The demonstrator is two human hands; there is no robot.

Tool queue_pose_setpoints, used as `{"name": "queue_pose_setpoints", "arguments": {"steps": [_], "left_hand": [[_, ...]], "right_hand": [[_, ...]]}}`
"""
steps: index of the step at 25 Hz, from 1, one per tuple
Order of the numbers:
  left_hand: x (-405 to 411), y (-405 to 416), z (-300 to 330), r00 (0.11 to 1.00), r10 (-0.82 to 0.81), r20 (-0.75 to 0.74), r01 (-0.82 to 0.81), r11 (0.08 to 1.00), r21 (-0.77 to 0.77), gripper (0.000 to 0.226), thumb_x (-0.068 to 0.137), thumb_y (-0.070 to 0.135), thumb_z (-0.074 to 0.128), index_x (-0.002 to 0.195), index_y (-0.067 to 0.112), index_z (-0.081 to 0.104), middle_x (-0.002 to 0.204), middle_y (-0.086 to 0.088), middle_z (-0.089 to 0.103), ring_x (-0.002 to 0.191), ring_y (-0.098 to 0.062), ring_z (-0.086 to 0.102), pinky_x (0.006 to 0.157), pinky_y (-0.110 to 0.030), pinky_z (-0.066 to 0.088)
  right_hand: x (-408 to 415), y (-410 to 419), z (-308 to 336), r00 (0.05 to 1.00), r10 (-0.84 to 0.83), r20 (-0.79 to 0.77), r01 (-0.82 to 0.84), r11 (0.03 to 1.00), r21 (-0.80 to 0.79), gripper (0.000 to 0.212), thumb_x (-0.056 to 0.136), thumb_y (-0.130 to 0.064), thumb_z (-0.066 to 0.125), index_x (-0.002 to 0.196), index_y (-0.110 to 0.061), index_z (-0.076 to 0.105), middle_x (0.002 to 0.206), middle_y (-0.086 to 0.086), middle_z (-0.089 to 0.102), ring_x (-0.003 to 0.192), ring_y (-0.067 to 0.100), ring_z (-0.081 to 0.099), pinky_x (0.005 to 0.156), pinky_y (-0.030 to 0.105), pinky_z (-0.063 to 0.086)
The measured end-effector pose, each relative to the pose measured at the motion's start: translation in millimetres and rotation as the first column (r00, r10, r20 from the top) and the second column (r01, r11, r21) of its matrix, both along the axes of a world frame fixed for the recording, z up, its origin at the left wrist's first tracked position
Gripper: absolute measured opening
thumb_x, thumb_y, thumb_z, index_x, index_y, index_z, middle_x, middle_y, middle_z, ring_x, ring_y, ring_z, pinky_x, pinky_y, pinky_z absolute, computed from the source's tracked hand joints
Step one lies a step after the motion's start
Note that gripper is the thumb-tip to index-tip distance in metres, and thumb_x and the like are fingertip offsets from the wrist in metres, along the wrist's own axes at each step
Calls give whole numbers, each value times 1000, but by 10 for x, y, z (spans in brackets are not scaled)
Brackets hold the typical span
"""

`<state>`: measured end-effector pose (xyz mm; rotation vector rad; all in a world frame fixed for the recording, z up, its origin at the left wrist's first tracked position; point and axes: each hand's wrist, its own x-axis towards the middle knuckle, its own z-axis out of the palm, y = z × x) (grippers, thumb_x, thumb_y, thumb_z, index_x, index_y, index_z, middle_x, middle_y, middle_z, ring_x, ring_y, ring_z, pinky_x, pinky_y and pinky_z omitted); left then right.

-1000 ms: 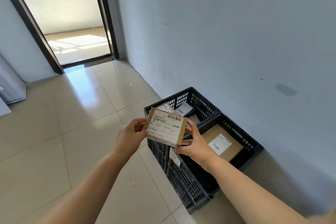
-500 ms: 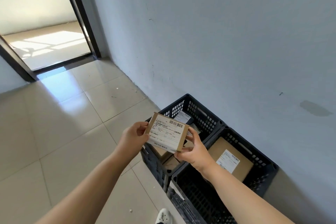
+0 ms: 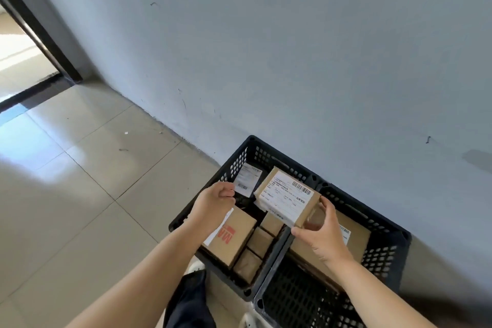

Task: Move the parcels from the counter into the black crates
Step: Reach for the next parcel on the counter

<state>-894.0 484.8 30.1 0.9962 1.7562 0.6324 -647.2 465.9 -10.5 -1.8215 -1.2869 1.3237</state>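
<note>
Head view, near edge: dark trouser leg (image 3: 190, 303) and one white shoe tip (image 3: 196, 266) on the beige tiled floor (image 3: 66, 194). Two bare forearms reach forward. Right hand (image 3: 323, 237) pinches the small brown cardboard parcel with a white barcode label (image 3: 288, 198) at its near right corner, thumb under, fingers up the side — parcel tilted, in the air above the seam where the two crates meet. Left hand (image 3: 213, 206) is off the parcel, fingers loosely curled, holding nothing, above the left crate's near-left rim.

Two black perforated plastic crates side by side, touching, against the wall: left crate (image 3: 239, 157) and right crate (image 3: 383, 261). Left crate holds one larger brown box with red print (image 3: 234, 237), at least three small brown boxes (image 3: 259, 241) in a row beside it, and one dark packet with a white label (image 3: 247, 180) at the far end. Right crate holds one flat brown box (image 3: 356, 237), mostly hidden by the hand.

Beyond — pale blue-grey wall (image 3: 292, 48), dark door frame (image 3: 40, 42) far left.
</note>
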Motion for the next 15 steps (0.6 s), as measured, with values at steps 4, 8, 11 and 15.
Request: {"name": "queue_pose_setpoints", "arguments": {"steps": [4,8,11,15], "left_hand": [[-80,618,-400,980,-196,28,198,978,-59,39,92,4,48,126,20,57,109,11,62,92,-7,60,62,-11,43],[-253,1172,-766,939,-342,21,343,934,-99,36,92,8,49,125,21,58,108,11,62,91,-5,59,68,-16,45],[-361,1518,-1131,895,-446,-7,441,887,-136,37,92,10,49,126,22,57,110,11,61,94,-7,60,73,-20,46],[-361,1773,-1713,834,-550,-39,529,818,-225,38,92,12,47,126,25,57,119,11,61,93,-6,60,74,-25,51]], "right_hand": [[69,140,-182,968,-201,147,209,977,-41,101,66,-8,85,147,-21,24,148,2,32,133,16,34,109,38,30],[-51,308,-452,920,-257,297,294,952,-89,101,66,-15,86,147,-24,25,150,2,31,127,15,38,95,37,41],[-223,457,-703,869,-261,421,336,935,-115,102,65,-27,86,146,-25,24,147,-1,31,119,11,40,83,31,42],[-384,754,-1177,722,-176,669,303,950,-77,103,63,-40,84,143,-16,24,155,2,22,141,20,20,115,42,29]]}}
